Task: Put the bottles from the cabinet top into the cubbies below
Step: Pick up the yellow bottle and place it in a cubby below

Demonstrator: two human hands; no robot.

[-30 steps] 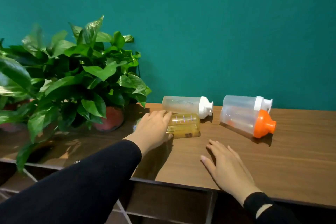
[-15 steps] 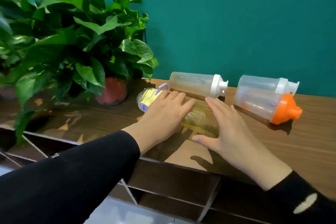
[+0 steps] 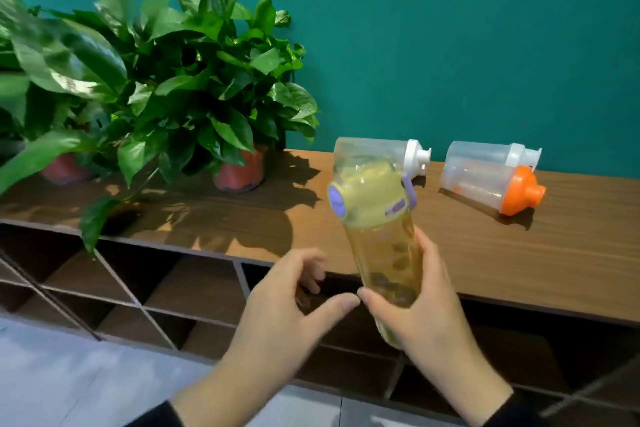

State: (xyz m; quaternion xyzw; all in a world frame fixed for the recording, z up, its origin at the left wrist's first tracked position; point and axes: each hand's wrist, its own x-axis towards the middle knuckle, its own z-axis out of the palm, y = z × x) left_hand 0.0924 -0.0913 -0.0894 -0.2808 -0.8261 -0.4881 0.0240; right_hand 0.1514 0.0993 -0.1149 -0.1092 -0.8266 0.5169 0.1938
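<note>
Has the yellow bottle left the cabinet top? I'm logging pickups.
Yes. The yellow bottle is lifted off the cabinet top, upright in the right hand, forward of the white-capped bottle.

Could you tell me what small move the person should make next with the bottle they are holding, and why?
Probably lower the translucent yellow bottle with the purple-trimmed lid into a wooden cubby below: the right hand already grips it clear of the cabinet top, and the left hand is open beside it.

4 bottles in all: 1 yellow translucent bottle with purple trim (image 3: 379, 236), 2 clear plastic bottles with white caps (image 3: 377, 149) (image 3: 485, 154), 1 clear plastic bottle with an orange cap (image 3: 491, 189). 2 leafy green plants in red-brown pots (image 3: 239, 175) (image 3: 64, 170). 2 hands (image 3: 287, 305) (image 3: 420, 315).
</note>
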